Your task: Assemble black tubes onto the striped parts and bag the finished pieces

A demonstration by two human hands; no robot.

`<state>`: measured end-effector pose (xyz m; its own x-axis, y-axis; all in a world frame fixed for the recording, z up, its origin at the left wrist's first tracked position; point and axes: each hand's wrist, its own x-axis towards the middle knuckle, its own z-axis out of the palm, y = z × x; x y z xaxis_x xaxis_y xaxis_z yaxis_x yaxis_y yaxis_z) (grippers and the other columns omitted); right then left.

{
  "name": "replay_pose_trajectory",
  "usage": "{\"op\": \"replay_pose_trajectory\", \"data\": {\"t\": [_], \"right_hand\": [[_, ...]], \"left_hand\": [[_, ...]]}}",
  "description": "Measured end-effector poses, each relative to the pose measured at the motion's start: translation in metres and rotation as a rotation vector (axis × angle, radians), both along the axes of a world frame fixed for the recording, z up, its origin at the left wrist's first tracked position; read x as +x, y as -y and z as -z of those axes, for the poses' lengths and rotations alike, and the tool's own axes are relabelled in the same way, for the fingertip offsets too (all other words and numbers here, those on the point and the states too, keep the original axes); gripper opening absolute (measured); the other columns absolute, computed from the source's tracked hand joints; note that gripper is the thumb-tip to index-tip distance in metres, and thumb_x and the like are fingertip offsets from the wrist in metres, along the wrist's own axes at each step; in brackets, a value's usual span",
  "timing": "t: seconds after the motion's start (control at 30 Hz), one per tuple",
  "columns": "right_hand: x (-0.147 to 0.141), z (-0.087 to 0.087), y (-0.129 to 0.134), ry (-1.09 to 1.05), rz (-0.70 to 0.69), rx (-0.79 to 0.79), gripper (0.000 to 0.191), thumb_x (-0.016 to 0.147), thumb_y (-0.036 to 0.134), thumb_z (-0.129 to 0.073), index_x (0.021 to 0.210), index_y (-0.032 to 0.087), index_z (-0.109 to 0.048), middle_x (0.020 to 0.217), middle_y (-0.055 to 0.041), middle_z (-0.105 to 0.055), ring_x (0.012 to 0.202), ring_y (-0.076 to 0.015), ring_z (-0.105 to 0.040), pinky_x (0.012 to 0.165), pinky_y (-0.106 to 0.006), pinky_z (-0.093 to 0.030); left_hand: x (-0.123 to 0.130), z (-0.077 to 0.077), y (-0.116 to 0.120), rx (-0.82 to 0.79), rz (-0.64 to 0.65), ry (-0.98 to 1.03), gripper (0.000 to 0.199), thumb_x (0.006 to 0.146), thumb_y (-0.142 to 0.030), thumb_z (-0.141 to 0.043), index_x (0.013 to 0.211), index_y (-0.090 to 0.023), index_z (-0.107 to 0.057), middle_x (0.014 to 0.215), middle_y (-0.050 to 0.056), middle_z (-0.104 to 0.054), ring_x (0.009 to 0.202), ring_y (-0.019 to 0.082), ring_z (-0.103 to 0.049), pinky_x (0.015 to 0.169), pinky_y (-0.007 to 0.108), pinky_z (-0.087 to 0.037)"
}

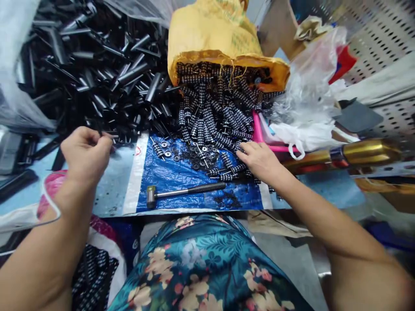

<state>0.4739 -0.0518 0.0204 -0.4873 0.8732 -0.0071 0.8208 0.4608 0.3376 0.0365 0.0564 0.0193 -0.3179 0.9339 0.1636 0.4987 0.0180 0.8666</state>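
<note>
Two hands, seemingly picking parts: left hand (86, 153) fingers pinched beside black tubes (133, 74), contents unclear; right hand (262, 160) fingers at checkered rollers (208, 117) heaped on blue sheet (168, 179), grip unclear; next calls for separating one.

Tubes (133, 74) upper left, sack (214, 32) upper centre
Cylinders (209, 123) spread from the sack onto a sheet (162, 175) on the tabletop (112, 181); a hammer (186, 191) lies below them, mid-frame.

A hand could pass over the tabletop (113, 188) at near left, between the left hand (87, 151) and the hammer (183, 192), but heaped black tubes (131, 73) obstruct far left and dotted rollers (209, 114) far centre.
</note>
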Motion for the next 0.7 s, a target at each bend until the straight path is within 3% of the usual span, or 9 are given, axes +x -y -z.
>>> {"op": "replay_pose_trajectory", "data": {"t": [0.1, 0.2, 0.33, 0.43, 0.6, 0.7], "right_hand": [[-0.002, 0.003, -0.013, 0.075, -0.072, -0.016, 0.025, 0.096, 0.010, -0.046, 0.111, 0.014, -0.065, 0.119, -0.0165, -0.064, 0.102, -0.0267, -0.054, 0.081, -0.037, -0.035], [0.002, 0.007, -0.019, 0.125, -0.136, -0.020, 0.027, 0.097, 0.009, -0.041, 0.112, 0.012, -0.064, 0.111, -0.0157, -0.065, 0.098, -0.0262, -0.053, 0.082, -0.038, -0.034], [0.005, 0.000, -0.025, 0.122, -0.179, -0.055, 0.029, 0.097, 0.008, -0.038, 0.113, 0.011, -0.063, 0.091, -0.0114, -0.064, 0.084, -0.0234, -0.053, 0.084, -0.038, -0.035], [-0.014, -0.009, -0.021, 0.061, -0.216, -0.052, 0.037, 0.095, 0.004, -0.038, 0.125, 0.010, -0.058, 0.087, -0.0091, -0.063, 0.074, -0.0209, -0.052, 0.073, -0.036, -0.038], [-0.082, -0.005, 0.000, -0.378, -0.419, -0.062, 0.035, 0.100, 0.010, -0.039, 0.132, 0.007, -0.051, 0.091, -0.0107, -0.065, 0.079, -0.0203, -0.058, 0.070, -0.034, -0.048], [-0.109, 0.002, 0.006, -0.839, -0.322, -0.122, 0.027, 0.100, 0.024, -0.052, 0.125, 0.013, -0.052, 0.102, -0.0121, -0.065, 0.090, -0.0204, -0.062, 0.077, -0.034, -0.054]], "left_hand": [[0.014, -0.002, 0.022, -0.046, 0.009, 0.351, 0.023, 0.083, -0.019, -0.062, 0.066, -0.018, -0.046, 0.054, -0.007, -0.056, 0.044, 0.008, -0.046, 0.045, 0.021, -0.034], [0.022, -0.001, 0.047, -0.191, 0.015, 0.592, 0.015, 0.086, -0.026, -0.063, 0.081, -0.018, -0.052, 0.056, -0.005, -0.062, 0.040, 0.009, -0.048, 0.039, 0.020, -0.035], [0.041, 0.004, 0.071, -0.283, 0.173, 0.709, 0.031, 0.076, -0.032, -0.078, 0.091, -0.019, -0.053, 0.063, -0.005, -0.064, 0.044, 0.009, -0.053, 0.042, 0.018, -0.039], [0.073, 0.006, 0.083, -0.273, 0.364, 0.694, 0.035, 0.077, -0.039, -0.078, 0.092, -0.021, -0.052, 0.068, -0.005, -0.064, 0.043, 0.008, -0.052, 0.042, 0.019, -0.038], [0.124, 0.007, 0.095, -0.425, 0.691, 0.602, 0.036, 0.075, -0.042, -0.080, 0.091, -0.017, -0.060, 0.069, -0.005, -0.057, 0.050, 0.006, -0.046, 0.046, 0.020, -0.037], [0.127, 0.006, 0.101, -0.530, 0.763, 0.658, 0.038, 0.078, -0.048, -0.077, 0.082, -0.017, -0.056, 0.061, -0.007, -0.050, 0.046, 0.006, -0.042, 0.045, 0.020, -0.034]]}}
